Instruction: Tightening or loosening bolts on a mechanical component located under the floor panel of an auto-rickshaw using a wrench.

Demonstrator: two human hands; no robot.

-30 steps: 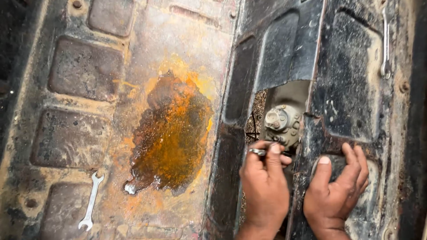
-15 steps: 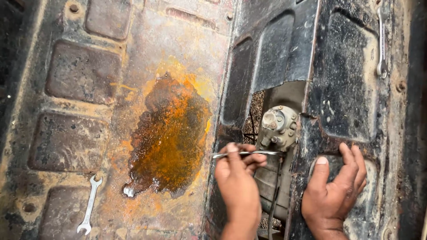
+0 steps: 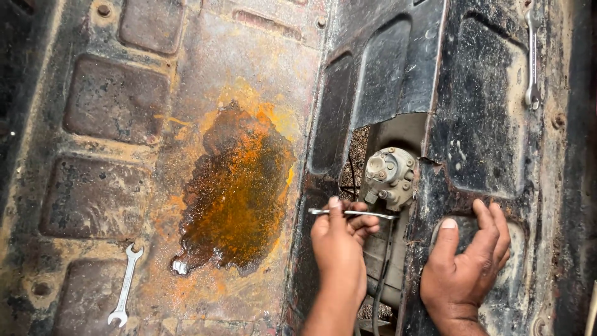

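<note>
We count three wrenches: one in the left hand (image 3: 339, 246), thin wrench (image 3: 353, 213); one open-ended spanner (image 3: 126, 285) on the floor; one spanner (image 3: 532, 59) upper right. Two hands, including the right hand (image 3: 466, 274). One rust patch (image 3: 239, 186). One round metal fitting (image 3: 390, 176).

No packages, labels, signs or screens show anywhere in this view: only bare, rusted and blackened metal panelling, with nothing printed or stuck on it that can be made out
</note>
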